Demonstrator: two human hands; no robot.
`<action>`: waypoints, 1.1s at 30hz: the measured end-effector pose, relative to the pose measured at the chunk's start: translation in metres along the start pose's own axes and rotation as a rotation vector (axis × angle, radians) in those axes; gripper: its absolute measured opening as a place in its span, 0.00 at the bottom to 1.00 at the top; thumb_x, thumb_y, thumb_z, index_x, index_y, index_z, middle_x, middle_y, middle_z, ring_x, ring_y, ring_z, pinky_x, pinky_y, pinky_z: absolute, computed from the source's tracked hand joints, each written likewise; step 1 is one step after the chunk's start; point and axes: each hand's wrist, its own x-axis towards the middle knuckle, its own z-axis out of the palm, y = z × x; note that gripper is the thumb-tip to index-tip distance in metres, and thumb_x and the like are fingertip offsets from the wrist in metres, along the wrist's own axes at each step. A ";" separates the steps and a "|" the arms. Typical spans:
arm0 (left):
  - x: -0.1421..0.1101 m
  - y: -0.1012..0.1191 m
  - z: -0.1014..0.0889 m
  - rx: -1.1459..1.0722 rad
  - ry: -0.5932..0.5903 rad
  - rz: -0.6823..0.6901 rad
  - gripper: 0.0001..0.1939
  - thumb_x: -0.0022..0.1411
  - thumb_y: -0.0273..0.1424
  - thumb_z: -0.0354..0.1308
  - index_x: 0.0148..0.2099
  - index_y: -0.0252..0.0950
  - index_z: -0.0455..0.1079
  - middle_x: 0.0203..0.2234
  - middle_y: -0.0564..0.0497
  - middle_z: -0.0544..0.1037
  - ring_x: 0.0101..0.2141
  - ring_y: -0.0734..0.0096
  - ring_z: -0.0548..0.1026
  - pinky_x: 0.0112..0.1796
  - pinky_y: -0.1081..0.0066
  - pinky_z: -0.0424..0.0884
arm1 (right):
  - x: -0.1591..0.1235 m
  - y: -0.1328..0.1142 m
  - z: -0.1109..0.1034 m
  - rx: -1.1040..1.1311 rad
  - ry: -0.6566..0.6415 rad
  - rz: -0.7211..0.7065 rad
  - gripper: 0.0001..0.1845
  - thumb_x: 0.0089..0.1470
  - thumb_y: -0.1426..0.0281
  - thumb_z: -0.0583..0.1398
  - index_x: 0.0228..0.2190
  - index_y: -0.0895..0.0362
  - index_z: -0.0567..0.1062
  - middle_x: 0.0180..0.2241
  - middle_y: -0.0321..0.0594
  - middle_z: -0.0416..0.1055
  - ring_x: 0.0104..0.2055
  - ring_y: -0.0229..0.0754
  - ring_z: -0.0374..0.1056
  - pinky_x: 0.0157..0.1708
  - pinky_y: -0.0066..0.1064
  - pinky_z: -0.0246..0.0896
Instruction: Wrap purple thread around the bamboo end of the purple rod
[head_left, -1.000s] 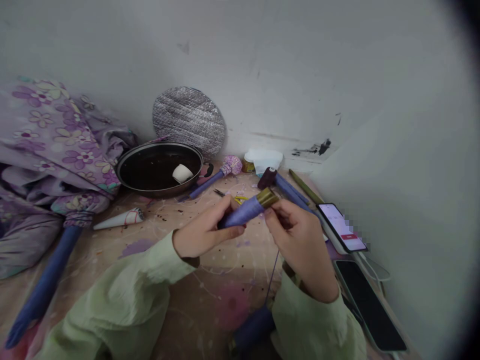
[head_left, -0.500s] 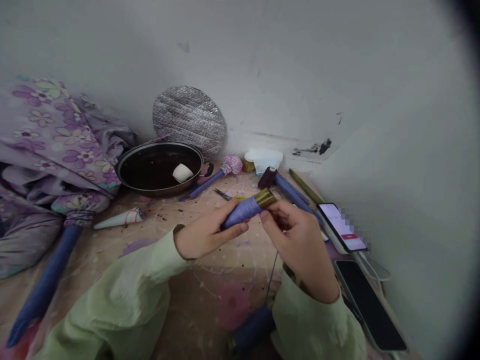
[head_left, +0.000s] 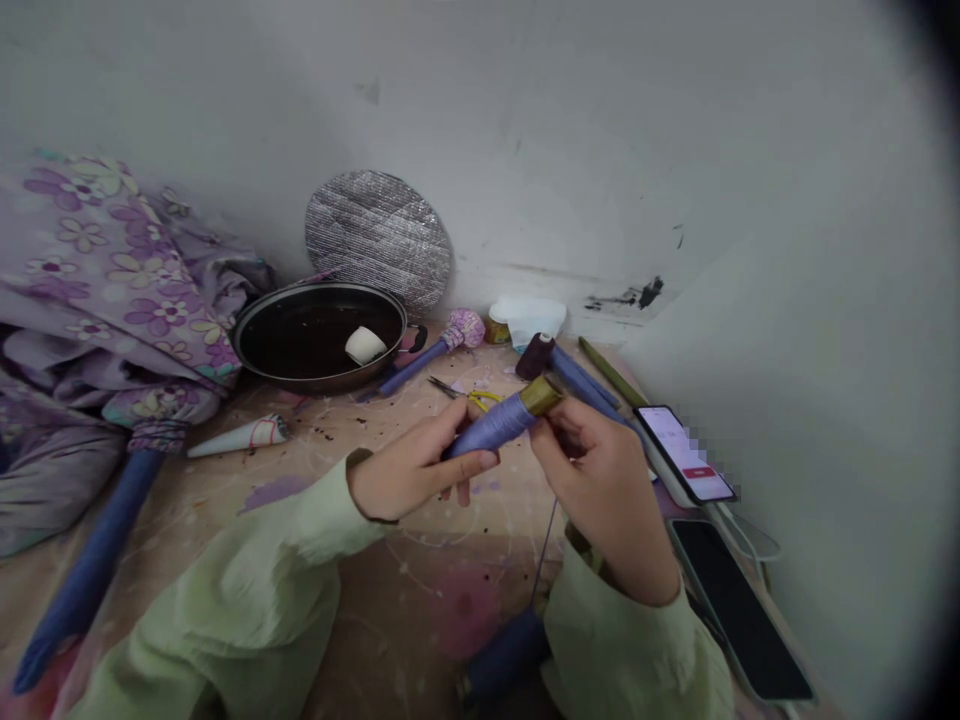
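My left hand [head_left: 409, 465] is closed around a tube [head_left: 491, 425] wrapped in purple-blue thread, its bare olive-gold end pointing up and to the right. Close to that end, my right hand [head_left: 600, 480] has its fingers pinched together. A dark thread [head_left: 545, 550] runs from beneath the right hand down to a blue-purple spool [head_left: 506, 655], which is partly hidden by the right sleeve. Just beyond the tube lie yellow-handled scissors [head_left: 484, 396]. The fingertips of the right hand are partly hidden behind the tube and thumb.
A dark pan [head_left: 315, 380] holding a white cup-like object [head_left: 366, 346] stands at the back left. Nearby are a white cone [head_left: 240, 436], a dark thread spool [head_left: 535, 356] and blue-wrapped sticks [head_left: 585, 380]. Two phones [head_left: 686, 455] lie along the right edge beside the wall.
The tube has shifted slightly to the right and turned a little. Fingers of my left hand now show beneath it, and more of the scissors' yellow handles is visible.
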 end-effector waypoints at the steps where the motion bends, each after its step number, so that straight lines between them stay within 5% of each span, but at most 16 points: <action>1: 0.001 -0.002 0.000 -0.029 0.005 0.002 0.15 0.61 0.41 0.50 0.42 0.35 0.55 0.29 0.53 0.69 0.18 0.82 0.67 0.18 0.77 0.63 | 0.000 0.000 0.000 0.004 0.006 0.001 0.07 0.52 0.70 0.54 0.26 0.58 0.72 0.24 0.37 0.72 0.26 0.38 0.67 0.26 0.28 0.58; 13: 0.007 -0.008 -0.002 -0.152 0.112 0.054 0.11 0.60 0.37 0.53 0.38 0.35 0.58 0.21 0.59 0.61 0.15 0.86 0.58 0.15 0.81 0.56 | 0.001 0.000 -0.001 0.039 0.042 -0.024 0.06 0.51 0.72 0.55 0.27 0.58 0.72 0.22 0.35 0.72 0.23 0.35 0.67 0.25 0.26 0.59; 21: 0.011 -0.016 -0.013 0.118 0.330 0.073 0.13 0.60 0.38 0.53 0.42 0.36 0.59 0.19 0.60 0.60 0.17 0.81 0.60 0.20 0.78 0.57 | 0.001 0.000 -0.001 0.047 0.021 -0.004 0.08 0.53 0.70 0.55 0.29 0.59 0.74 0.21 0.35 0.72 0.19 0.33 0.65 0.23 0.26 0.59; 33: 0.014 -0.021 -0.017 0.683 0.365 0.125 0.19 0.62 0.42 0.47 0.49 0.34 0.62 0.30 0.51 0.73 0.27 0.72 0.70 0.31 0.71 0.65 | -0.001 0.000 0.002 0.053 0.017 -0.037 0.08 0.54 0.69 0.55 0.30 0.58 0.74 0.25 0.37 0.75 0.25 0.37 0.70 0.26 0.27 0.61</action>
